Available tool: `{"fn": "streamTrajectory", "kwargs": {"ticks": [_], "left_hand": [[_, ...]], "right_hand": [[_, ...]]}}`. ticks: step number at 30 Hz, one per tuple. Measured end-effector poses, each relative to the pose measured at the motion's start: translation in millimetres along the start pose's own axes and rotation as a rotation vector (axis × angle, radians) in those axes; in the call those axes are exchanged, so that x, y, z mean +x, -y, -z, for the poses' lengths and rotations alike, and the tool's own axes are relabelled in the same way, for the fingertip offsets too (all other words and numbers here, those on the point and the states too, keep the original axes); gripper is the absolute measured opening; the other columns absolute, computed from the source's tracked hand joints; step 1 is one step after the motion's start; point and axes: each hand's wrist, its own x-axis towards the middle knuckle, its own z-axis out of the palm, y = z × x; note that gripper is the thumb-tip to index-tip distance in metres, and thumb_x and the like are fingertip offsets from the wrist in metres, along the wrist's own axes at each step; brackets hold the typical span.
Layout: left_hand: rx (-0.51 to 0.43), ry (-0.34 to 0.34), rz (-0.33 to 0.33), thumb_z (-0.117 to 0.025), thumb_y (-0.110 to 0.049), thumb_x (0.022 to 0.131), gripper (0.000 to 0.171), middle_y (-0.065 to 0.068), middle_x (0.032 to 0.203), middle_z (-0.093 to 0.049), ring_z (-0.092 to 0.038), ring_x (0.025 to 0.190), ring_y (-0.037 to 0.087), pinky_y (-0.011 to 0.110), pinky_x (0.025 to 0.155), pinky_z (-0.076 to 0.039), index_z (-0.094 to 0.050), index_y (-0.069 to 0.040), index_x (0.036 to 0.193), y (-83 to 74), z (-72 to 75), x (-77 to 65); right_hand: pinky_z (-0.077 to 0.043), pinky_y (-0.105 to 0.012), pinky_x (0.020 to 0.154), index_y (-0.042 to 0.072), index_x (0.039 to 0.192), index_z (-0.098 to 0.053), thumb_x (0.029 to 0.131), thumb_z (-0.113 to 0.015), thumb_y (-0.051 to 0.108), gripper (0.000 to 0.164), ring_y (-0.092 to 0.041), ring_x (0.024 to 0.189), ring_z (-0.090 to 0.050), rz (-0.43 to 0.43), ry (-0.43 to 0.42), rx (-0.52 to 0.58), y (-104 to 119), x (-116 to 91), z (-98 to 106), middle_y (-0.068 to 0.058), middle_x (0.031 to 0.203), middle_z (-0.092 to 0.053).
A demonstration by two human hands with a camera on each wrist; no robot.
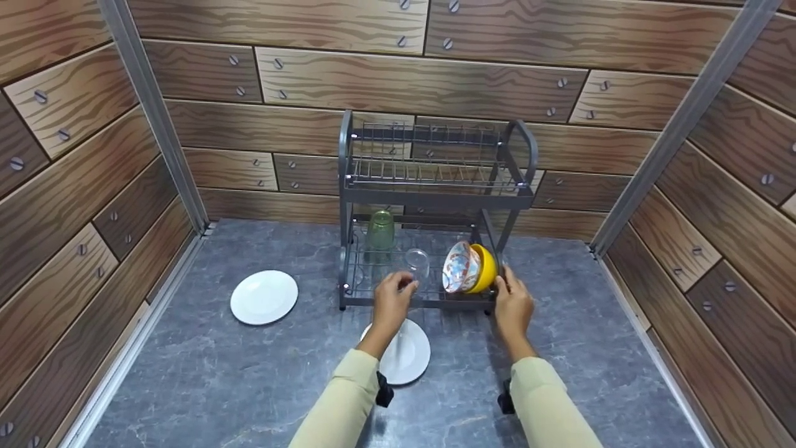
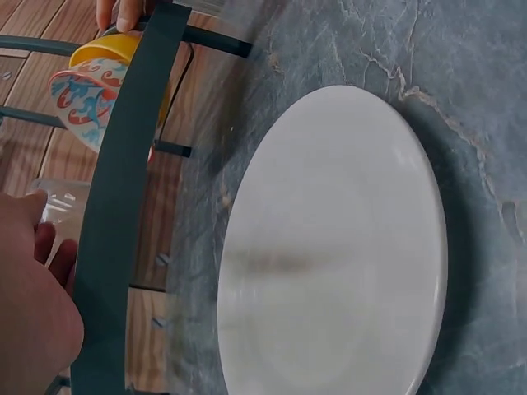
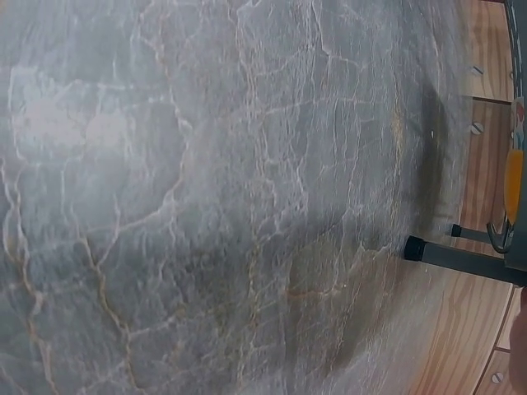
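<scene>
My left hand (image 1: 393, 297) is at the front of the dish rack's lower tier, fingers curled against a clear drinking glass (image 1: 417, 262). In the left wrist view, its fingertips overlap the wall of the glass (image 2: 64, 206). My right hand (image 1: 514, 305) grips the right side of the dark metal dish rack (image 1: 435, 199), its fingertips right beside a yellow bowl (image 1: 486, 269). A patterned bowl (image 1: 459, 267) is nested in the yellow one; both lie tipped on their sides on the lower tier. Behind the left hand stands a green glass (image 1: 380, 231).
A white plate (image 1: 407, 354) lies on the grey marbled surface (image 1: 236, 386) under my left forearm. Another white plate (image 1: 264, 297) lies left of the rack. Wire slots (image 1: 429, 171) fill the upper tier. Wood-patterned walls (image 1: 398, 81) enclose the back and sides.
</scene>
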Motion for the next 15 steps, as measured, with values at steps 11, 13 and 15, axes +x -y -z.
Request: {"fn": "streamTrajectory", "kwargs": {"ticks": [11, 13, 15], "left_hand": [[0.059, 0.124, 0.009, -0.071, -0.016, 0.093, 0.027, 0.012, 0.108, -0.072, -0.07, 0.099, 0.024, 0.038, 0.086, -0.056, -0.072, -0.004, 0.117, -6.7, -5.7, 13.1], [0.091, 0.137, -0.001, -0.071, -0.016, 0.093, 0.03, 0.013, 0.113, -0.071, -0.07, 0.101, 0.026, 0.04, 0.086, -0.056, -0.071, -0.003, 0.12, -8.8, -7.0, 17.3], [0.135, 0.149, -0.01, -0.071, -0.017, 0.094, 0.032, 0.013, 0.116, -0.07, -0.069, 0.101, 0.026, 0.041, 0.085, -0.056, -0.069, -0.003, 0.123, -11.3, -8.3, 20.8]], "right_hand": [[-0.053, -0.052, 0.09, 0.007, 0.134, -0.065, 0.099, -0.065, 0.015, 0.036, -0.039, 0.105, -0.067, -0.015, 0.0, 0.007, -3, -1, -2, -0.022, 0.119, -0.071], [-0.053, -0.052, 0.088, 0.008, 0.135, -0.065, 0.099, -0.065, 0.016, 0.037, -0.038, 0.103, -0.067, -0.02, 0.006, 0.009, -2, -1, -2, -0.022, 0.117, -0.071], [-0.054, -0.051, 0.087, 0.009, 0.136, -0.064, 0.1, -0.064, 0.017, 0.038, -0.037, 0.104, -0.067, -0.027, 0.016, 0.01, -2, -1, -1, -0.021, 0.118, -0.071]]}}
